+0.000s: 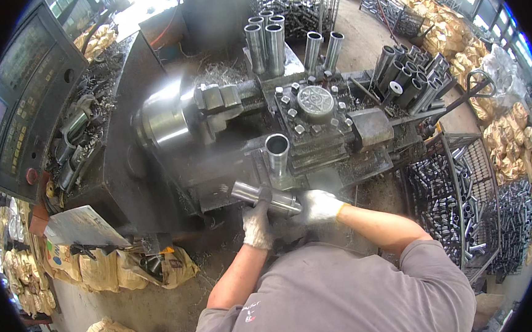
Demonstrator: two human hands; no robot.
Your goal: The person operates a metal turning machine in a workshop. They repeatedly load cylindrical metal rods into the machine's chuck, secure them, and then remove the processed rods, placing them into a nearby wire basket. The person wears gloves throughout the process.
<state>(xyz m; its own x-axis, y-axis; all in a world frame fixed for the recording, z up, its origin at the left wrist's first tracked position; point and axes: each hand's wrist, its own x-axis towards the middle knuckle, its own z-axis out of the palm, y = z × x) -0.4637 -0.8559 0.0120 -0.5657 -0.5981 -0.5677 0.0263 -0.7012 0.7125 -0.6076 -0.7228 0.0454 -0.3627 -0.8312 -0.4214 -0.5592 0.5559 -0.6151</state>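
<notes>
Both my gloved hands hold one steel tube point(250, 193) lying crosswise in front of the lathe. My left hand point(257, 221) grips its middle from below. At the tube's right end, my right hand point(321, 205) is closed around it. Just above them another steel tube point(276, 154) stands upright on the lathe carriage. The lathe chuck point(167, 120) with its jaws is to the upper left, and it looks blurred. The tool post point(315, 105) sits to the right of the chuck.
Several upright tubes point(266, 39) stand behind the lathe, and more lean at the right point(409, 76). A wire basket point(466, 207) full of tubes is at my right. The control panel point(23, 90) is at the left, with sacks point(103, 270) on the floor below it.
</notes>
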